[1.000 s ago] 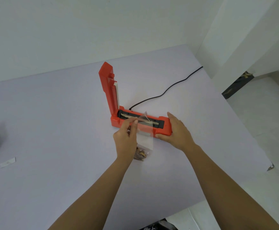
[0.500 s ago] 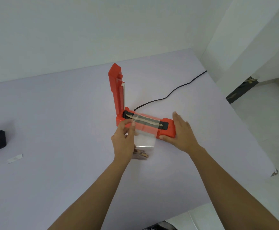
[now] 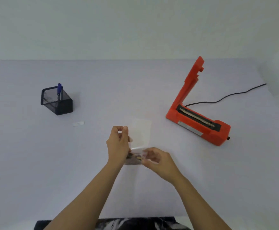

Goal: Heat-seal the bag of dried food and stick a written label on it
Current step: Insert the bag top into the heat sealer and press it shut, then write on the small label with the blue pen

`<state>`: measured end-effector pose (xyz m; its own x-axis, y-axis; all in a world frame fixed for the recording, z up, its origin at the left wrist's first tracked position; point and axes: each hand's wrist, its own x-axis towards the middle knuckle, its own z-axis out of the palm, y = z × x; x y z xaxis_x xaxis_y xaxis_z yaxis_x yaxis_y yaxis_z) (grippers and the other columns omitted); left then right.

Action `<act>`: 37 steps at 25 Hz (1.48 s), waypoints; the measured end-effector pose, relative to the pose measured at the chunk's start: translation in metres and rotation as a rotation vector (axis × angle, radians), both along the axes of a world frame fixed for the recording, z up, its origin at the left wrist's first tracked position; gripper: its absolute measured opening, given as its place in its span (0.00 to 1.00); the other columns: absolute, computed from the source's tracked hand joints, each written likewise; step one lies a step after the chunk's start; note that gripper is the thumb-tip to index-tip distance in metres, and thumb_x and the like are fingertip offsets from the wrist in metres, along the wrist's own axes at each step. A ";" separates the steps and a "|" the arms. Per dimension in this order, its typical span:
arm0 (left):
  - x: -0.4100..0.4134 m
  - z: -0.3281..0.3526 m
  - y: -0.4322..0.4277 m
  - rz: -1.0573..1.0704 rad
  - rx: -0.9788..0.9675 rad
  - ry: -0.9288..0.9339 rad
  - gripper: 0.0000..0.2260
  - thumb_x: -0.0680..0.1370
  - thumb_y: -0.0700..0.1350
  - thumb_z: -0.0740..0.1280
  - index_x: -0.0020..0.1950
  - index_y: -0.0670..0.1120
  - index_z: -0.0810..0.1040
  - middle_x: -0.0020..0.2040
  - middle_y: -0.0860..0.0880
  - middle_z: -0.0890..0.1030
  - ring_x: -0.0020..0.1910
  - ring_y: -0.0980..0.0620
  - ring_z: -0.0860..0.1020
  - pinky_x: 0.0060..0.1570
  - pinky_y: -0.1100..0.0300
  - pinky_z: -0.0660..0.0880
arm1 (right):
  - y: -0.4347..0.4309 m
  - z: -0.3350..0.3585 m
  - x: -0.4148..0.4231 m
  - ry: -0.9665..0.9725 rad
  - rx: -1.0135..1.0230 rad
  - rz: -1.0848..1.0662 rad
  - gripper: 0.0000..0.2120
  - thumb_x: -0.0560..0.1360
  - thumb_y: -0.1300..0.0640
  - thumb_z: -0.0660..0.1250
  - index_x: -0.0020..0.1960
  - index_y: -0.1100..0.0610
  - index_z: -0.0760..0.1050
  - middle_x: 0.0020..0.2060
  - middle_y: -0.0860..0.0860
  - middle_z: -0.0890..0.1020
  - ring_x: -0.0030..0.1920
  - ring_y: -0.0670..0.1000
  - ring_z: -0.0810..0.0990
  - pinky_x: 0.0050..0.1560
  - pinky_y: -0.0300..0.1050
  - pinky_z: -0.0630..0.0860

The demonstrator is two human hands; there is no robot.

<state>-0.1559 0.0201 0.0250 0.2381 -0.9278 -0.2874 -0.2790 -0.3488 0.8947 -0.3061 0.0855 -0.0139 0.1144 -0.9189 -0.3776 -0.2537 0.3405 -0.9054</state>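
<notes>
Down by the front edge of the table (image 3: 35, 163): pinching the clear bag (image 3: 141, 135) in both hands. Clamping its left side with the left hand (image 3: 118, 145), thumb and fingers curled round the film. Nipping the lower right corner with the right hand (image 3: 158, 161), fingertips closed on the plastic, just beside the dried food (image 3: 133, 159) bunched at the bottom. Further out, to the left, spotting a small white label (image 3: 78, 123) lying flat. Beyond it, toward the far left corner, a black mesh holder (image 3: 56, 102) with a blue pen (image 3: 59, 88) standing inside. Over by the right edge, well apart from the bag, an orange heat sealer (image 3: 197, 122), lid raised, black cord (image 3: 226, 97) trailing toward the far right corner.
</notes>
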 end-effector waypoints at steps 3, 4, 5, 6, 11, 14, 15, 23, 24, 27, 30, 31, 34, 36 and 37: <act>0.027 -0.011 0.001 0.004 0.011 -0.011 0.10 0.81 0.49 0.56 0.49 0.44 0.70 0.33 0.49 0.79 0.23 0.50 0.72 0.20 0.68 0.70 | 0.006 -0.015 0.035 0.043 0.026 -0.014 0.06 0.69 0.56 0.74 0.46 0.52 0.80 0.40 0.51 0.85 0.41 0.46 0.83 0.45 0.35 0.77; 0.033 -0.016 0.000 0.001 0.015 -0.013 0.10 0.81 0.50 0.56 0.50 0.44 0.69 0.34 0.49 0.79 0.23 0.50 0.72 0.20 0.68 0.70 | 0.008 -0.018 0.042 0.051 0.030 -0.025 0.05 0.69 0.57 0.74 0.45 0.53 0.80 0.39 0.50 0.84 0.40 0.44 0.82 0.43 0.33 0.76; 0.040 -0.021 -0.002 -0.002 0.017 -0.011 0.10 0.81 0.50 0.55 0.50 0.44 0.69 0.34 0.49 0.79 0.24 0.51 0.73 0.21 0.68 0.71 | 0.010 -0.020 0.050 0.059 0.036 -0.031 0.05 0.70 0.57 0.73 0.45 0.52 0.80 0.38 0.49 0.84 0.38 0.41 0.81 0.42 0.31 0.76; 0.047 -0.027 -0.003 -0.009 0.014 -0.010 0.09 0.81 0.50 0.55 0.50 0.44 0.68 0.34 0.49 0.79 0.23 0.51 0.73 0.21 0.68 0.71 | 0.012 -0.021 0.056 0.063 0.043 -0.035 0.05 0.70 0.58 0.73 0.45 0.52 0.80 0.37 0.47 0.83 0.37 0.38 0.80 0.41 0.29 0.75; 0.073 -0.057 -0.012 -0.121 0.001 -0.091 0.09 0.81 0.50 0.57 0.48 0.45 0.69 0.35 0.48 0.79 0.26 0.52 0.76 0.30 0.61 0.75 | 0.017 -0.031 0.077 0.151 0.085 -0.006 0.06 0.71 0.56 0.72 0.47 0.56 0.80 0.40 0.51 0.83 0.40 0.45 0.82 0.41 0.29 0.75; 0.084 -0.072 -0.022 -0.203 -0.027 -0.250 0.08 0.80 0.49 0.59 0.45 0.45 0.70 0.36 0.50 0.76 0.34 0.50 0.74 0.38 0.55 0.72 | 0.016 -0.032 0.081 0.230 0.069 -0.051 0.10 0.71 0.55 0.72 0.51 0.57 0.80 0.39 0.49 0.82 0.39 0.43 0.80 0.40 0.26 0.74; 0.087 -0.075 -0.026 -0.237 -0.030 -0.303 0.07 0.79 0.48 0.60 0.45 0.46 0.70 0.36 0.50 0.76 0.36 0.50 0.74 0.39 0.55 0.72 | 0.016 -0.031 0.082 0.244 0.062 -0.081 0.11 0.71 0.56 0.72 0.51 0.57 0.79 0.38 0.48 0.81 0.38 0.43 0.79 0.40 0.26 0.74; 0.092 -0.078 -0.027 -0.361 -0.091 -0.534 0.18 0.79 0.53 0.60 0.61 0.39 0.70 0.53 0.42 0.78 0.51 0.43 0.77 0.50 0.51 0.74 | 0.012 -0.019 0.082 0.463 0.082 -0.083 0.19 0.69 0.45 0.71 0.56 0.49 0.72 0.39 0.47 0.79 0.39 0.46 0.79 0.43 0.41 0.77; 0.095 -0.069 -0.026 -0.305 -0.100 -0.475 0.20 0.79 0.53 0.60 0.63 0.40 0.69 0.56 0.42 0.77 0.53 0.44 0.76 0.52 0.51 0.73 | 0.005 -0.015 0.082 0.489 0.056 -0.095 0.19 0.69 0.44 0.70 0.56 0.49 0.72 0.39 0.47 0.78 0.39 0.46 0.79 0.42 0.40 0.77; 0.127 -0.032 -0.034 -0.035 -0.251 -0.325 0.15 0.79 0.50 0.60 0.61 0.42 0.70 0.50 0.47 0.74 0.48 0.49 0.74 0.48 0.56 0.72 | -0.036 0.004 0.091 0.491 -0.126 -0.143 0.12 0.72 0.49 0.69 0.53 0.52 0.76 0.36 0.48 0.79 0.35 0.45 0.78 0.40 0.36 0.75; 0.188 -0.006 -0.072 0.234 -0.394 -0.332 0.10 0.79 0.46 0.60 0.56 0.41 0.71 0.47 0.47 0.74 0.46 0.48 0.73 0.46 0.54 0.72 | -0.107 0.025 0.119 0.487 -0.346 -0.071 0.06 0.75 0.55 0.66 0.48 0.56 0.79 0.34 0.49 0.80 0.34 0.47 0.78 0.39 0.34 0.73; 0.210 -0.003 -0.091 0.281 -0.401 -0.365 0.10 0.79 0.45 0.59 0.56 0.40 0.72 0.49 0.46 0.75 0.48 0.46 0.73 0.48 0.52 0.73 | -0.134 0.030 0.135 0.485 -0.408 -0.036 0.06 0.75 0.55 0.66 0.46 0.57 0.80 0.35 0.50 0.81 0.34 0.47 0.78 0.38 0.32 0.72; 0.256 -0.001 -0.144 0.230 -0.256 -0.437 0.17 0.80 0.45 0.56 0.66 0.37 0.68 0.63 0.40 0.73 0.61 0.42 0.71 0.61 0.50 0.69 | -0.213 0.040 0.191 0.469 -0.522 0.052 0.09 0.76 0.55 0.64 0.48 0.57 0.81 0.42 0.53 0.83 0.38 0.48 0.78 0.43 0.35 0.72; 0.265 -0.006 -0.165 0.141 -0.127 -0.451 0.20 0.82 0.46 0.53 0.70 0.36 0.62 0.68 0.37 0.69 0.67 0.40 0.67 0.64 0.51 0.64 | -0.254 0.042 0.225 0.444 -0.551 0.085 0.11 0.77 0.54 0.62 0.54 0.57 0.79 0.50 0.54 0.82 0.43 0.48 0.80 0.48 0.37 0.73; 0.265 -0.009 -0.170 0.105 -0.069 -0.426 0.20 0.82 0.47 0.52 0.70 0.36 0.63 0.65 0.36 0.71 0.66 0.39 0.68 0.61 0.51 0.66 | -0.270 0.042 0.239 0.446 -0.553 0.094 0.13 0.77 0.53 0.62 0.57 0.57 0.78 0.53 0.55 0.81 0.46 0.49 0.80 0.50 0.38 0.72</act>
